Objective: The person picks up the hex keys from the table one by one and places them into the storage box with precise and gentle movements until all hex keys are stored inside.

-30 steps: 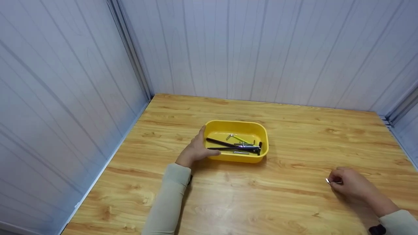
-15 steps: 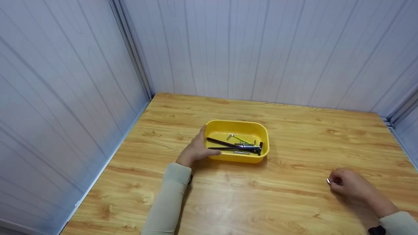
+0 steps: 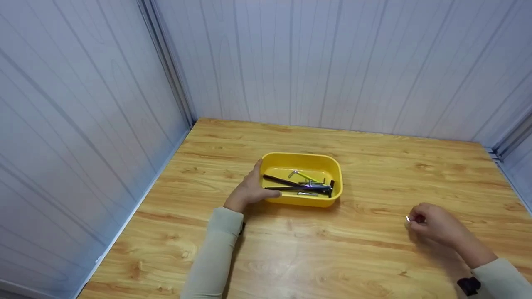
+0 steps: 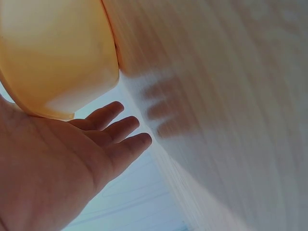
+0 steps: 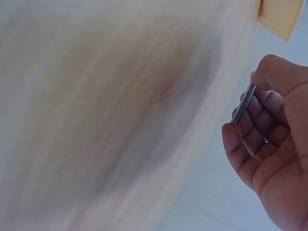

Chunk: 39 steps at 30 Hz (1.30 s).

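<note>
A yellow plastic box (image 3: 303, 202) stands on the wooden table in the head view. My left hand (image 3: 248, 189) rests on its left end, thumb lying over the near rim. In the left wrist view, three fingers (image 4: 127, 127) stretch out fairly straight beside the box wall. Inside the box lie several hex keys: long black ones (image 3: 282, 181), a yellow-green one (image 3: 306, 177) and small silver ones (image 3: 306, 194). Off to the right, just above the table, my right hand (image 3: 437, 226) pinches a small silver hex key (image 5: 244, 103) between thumb and fingers. The hand hides part of that key.
The wood-grained table (image 3: 353, 257) meets a pale panelled wall (image 3: 291, 66) at the back. Another panel (image 3: 75, 124) rises along the left, with a metal post (image 3: 164, 62) in the corner. A metal rail (image 3: 513, 137) runs at the right edge.
My right hand has moved slightly left and farther from me, carrying the silver hex key. The key has turned in the fingers. My left hand and the box have stayed put.
</note>
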### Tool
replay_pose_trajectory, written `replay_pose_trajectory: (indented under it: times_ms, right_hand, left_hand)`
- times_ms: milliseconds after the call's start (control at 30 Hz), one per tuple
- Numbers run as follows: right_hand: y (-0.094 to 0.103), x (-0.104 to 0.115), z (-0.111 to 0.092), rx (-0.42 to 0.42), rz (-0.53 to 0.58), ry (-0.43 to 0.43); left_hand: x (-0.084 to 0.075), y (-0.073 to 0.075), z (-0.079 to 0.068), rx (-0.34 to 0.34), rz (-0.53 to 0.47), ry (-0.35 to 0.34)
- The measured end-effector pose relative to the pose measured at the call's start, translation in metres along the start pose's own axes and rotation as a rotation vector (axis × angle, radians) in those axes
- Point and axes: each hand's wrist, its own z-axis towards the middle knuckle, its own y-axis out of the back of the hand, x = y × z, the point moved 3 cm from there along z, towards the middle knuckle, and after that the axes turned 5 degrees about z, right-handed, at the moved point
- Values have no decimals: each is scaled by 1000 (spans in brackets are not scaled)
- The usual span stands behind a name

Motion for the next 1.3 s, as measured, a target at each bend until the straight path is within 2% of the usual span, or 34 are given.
replay_pose_trajectory:
  times_ms: [433,633,900,1300]
  right_hand:
    - [1,23,18,-76,-90,94]
    - [-6,34,24,-129,-132,176]
    - [-11,50,38,-220,-117,291]
    - [-10,76,66,-279,-87,390]
  left_hand:
    - [-1,0,0,-6,6,17]
    - [-1,-1,0,-2,17,12]
    - [-3,1,1,-11,25,-5]
    - [-3,1,0,-9,1,-28]
